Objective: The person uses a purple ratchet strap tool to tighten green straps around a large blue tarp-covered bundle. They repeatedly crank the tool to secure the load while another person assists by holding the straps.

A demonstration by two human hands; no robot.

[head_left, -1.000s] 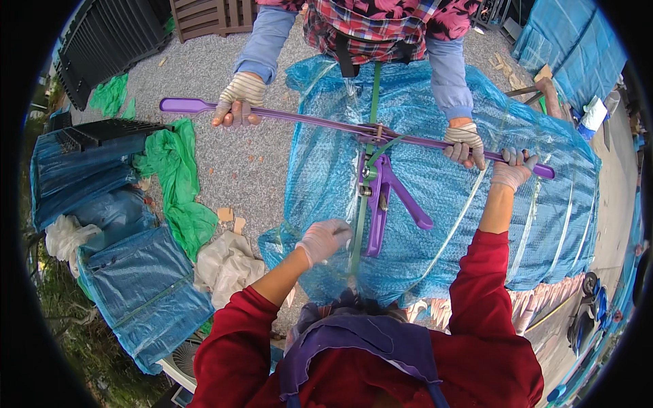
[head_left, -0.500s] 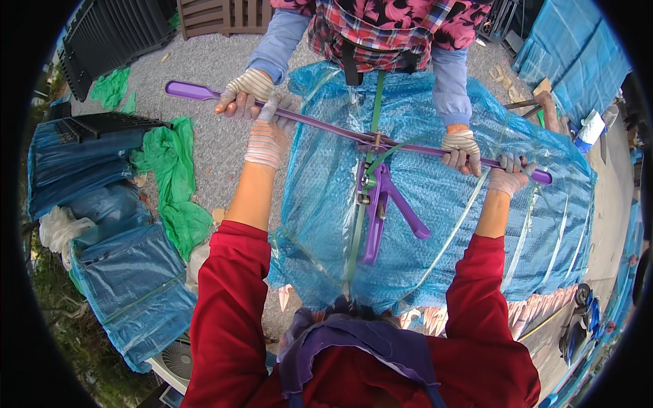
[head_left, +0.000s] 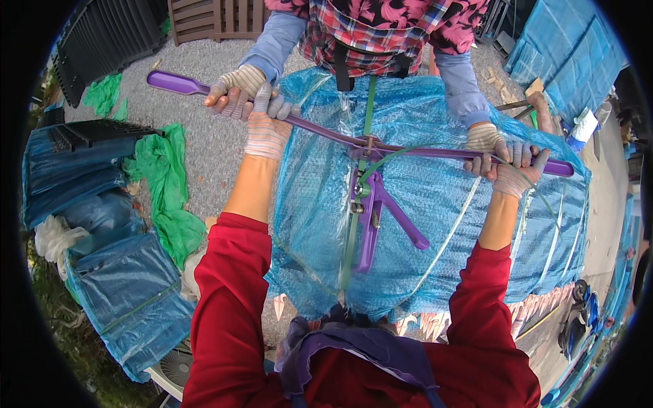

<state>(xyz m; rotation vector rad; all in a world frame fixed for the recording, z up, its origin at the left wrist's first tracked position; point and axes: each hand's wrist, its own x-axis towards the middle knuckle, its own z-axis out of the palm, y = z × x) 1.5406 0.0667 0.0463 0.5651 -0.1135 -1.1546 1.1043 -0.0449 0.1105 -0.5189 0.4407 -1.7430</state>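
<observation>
- Landmark = purple lever bar [head_left: 408,151], lying across top of the blue wrapped bundle [head_left: 435,224].
- L hand [head_left: 266,122], gloved: grip closed round the bar, left part, just beside the co-worker's gloved hand [head_left: 235,88] nearer the bar's flat left end.
- R hand [head_left: 517,170], gloved: grip closed round the bar near its right end, touching/just beside the co-worker's other hand [head_left: 484,141].
- Green strap [head_left: 354,231] runs under the bar's middle, over the bundle toward the wearer; purple tensioner handles [head_left: 381,217] hang from the bar's centre, on the strap.
- Co-worker stands on far side of bar, facing wearer; four hands on one bar.
- Judgement: for a clean pull, keep both sides' force even so bar stays level; keep strap centred under the clamp, not riding off to one side; wrists straight, arms approx. symmetric.
- Risk: glove slip on smooth bar; fingers crowded at right end could pinch.
- Left of bar: gravel, green netting [head_left: 166,183], more blue bundles [head_left: 129,292].
</observation>
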